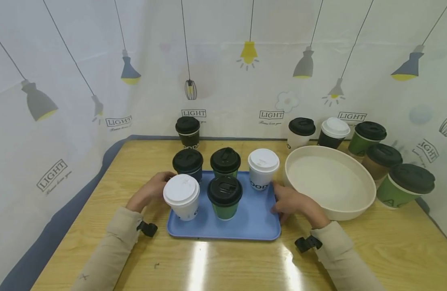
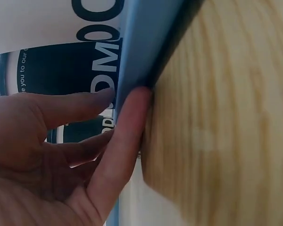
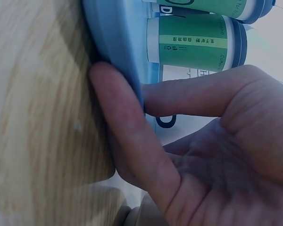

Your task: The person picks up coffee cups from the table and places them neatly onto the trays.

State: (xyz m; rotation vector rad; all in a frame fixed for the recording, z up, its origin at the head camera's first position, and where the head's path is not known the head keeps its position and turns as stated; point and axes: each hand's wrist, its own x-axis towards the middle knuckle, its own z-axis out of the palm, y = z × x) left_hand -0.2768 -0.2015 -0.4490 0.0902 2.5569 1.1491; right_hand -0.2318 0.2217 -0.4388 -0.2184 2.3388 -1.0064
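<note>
Your head view bright, slightly soft; two glare streaks on table [image 1: 241, 264] before you; right wrist view dimmer, shadow beside tray [image 3: 115, 33].

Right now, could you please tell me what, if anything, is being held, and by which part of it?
The blue tray, by its two opposite side edges: the left hand grips one side, the right hand the other.

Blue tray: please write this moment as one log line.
blue tray: holds five lidded coffee cups; left hand: grips left edge; right hand: grips right edge; beige bowl: right of tray
</note>
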